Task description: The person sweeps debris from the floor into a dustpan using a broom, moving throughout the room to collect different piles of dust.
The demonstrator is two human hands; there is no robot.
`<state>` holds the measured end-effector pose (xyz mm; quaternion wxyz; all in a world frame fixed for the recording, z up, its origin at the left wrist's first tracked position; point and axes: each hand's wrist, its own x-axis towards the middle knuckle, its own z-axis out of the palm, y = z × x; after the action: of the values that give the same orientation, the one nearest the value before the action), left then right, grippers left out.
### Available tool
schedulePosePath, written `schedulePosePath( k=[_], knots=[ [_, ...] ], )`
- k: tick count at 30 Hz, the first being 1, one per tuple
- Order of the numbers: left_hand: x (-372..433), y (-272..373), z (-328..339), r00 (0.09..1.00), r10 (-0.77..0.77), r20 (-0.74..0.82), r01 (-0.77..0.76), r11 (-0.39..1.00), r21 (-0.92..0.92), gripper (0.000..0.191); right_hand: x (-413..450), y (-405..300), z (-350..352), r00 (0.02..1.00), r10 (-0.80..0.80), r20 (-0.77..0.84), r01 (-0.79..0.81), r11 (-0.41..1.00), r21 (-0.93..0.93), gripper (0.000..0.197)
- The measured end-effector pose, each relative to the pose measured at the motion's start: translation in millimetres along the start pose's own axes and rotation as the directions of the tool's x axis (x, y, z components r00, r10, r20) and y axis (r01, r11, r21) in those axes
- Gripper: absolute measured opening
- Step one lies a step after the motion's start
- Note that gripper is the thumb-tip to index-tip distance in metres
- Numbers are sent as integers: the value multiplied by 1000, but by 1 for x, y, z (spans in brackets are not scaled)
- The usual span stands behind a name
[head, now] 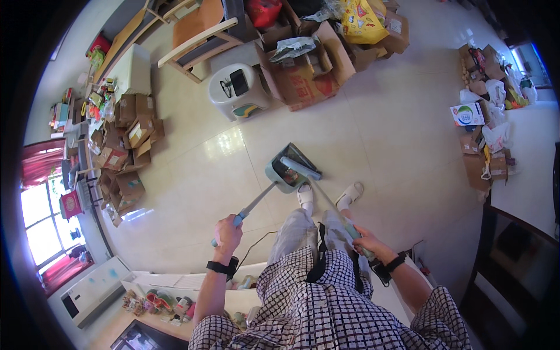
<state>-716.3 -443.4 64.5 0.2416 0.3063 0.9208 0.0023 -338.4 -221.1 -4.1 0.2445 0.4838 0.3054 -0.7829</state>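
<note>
My left hand point(228, 234) grips the blue-grey handle of a dustpan point(274, 172), whose pan rests on the tiled floor just ahead of my feet. Some debris point(289, 176) shows inside the pan. With my right hand point(368, 243) I hold the pale green grip of a broom point(322, 191). The broom's head point(299, 168) lies across the pan, its bristles mostly hidden. My slippered left foot point(305, 195) stands close to the pan's near edge, and the right slipper point(351, 193) is a little to the right.
A grey-white step stool point(239, 87) bears glasses and a phone. Behind it are open cardboard boxes point(306, 83) and a wooden-armed chair point(199, 39). More boxes point(127, 148) pile up along the left. Bags and cartons point(488, 118) line the right. A white cabinet point(175, 280) stands behind me.
</note>
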Motion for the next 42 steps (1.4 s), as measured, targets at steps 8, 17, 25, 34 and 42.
schedulePosePath(
  k=[8,17,25,34,42],
  knots=[
    [-76,-69,29,974,-199,-106,163,946,-280,22,-40,23,-20,950,-62,-306,87,994,68,80],
    [-166,-91,192,908,-408,90,413,842,-347,23,-34,32,-70,921,-67,-384,108,990,86,66],
    [-120,-97,216,862,-422,279,505,680,-532,31,-39,38,-57,926,26,-377,14,995,104,57],
    [-112,-65,177,930,-354,98,360,823,-440,34,-41,25,-40,947,-60,-317,68,998,15,72],
    [-128,-116,227,910,-367,192,410,737,-537,36,-41,16,-23,943,-54,-327,54,998,-11,70]
  ],
)
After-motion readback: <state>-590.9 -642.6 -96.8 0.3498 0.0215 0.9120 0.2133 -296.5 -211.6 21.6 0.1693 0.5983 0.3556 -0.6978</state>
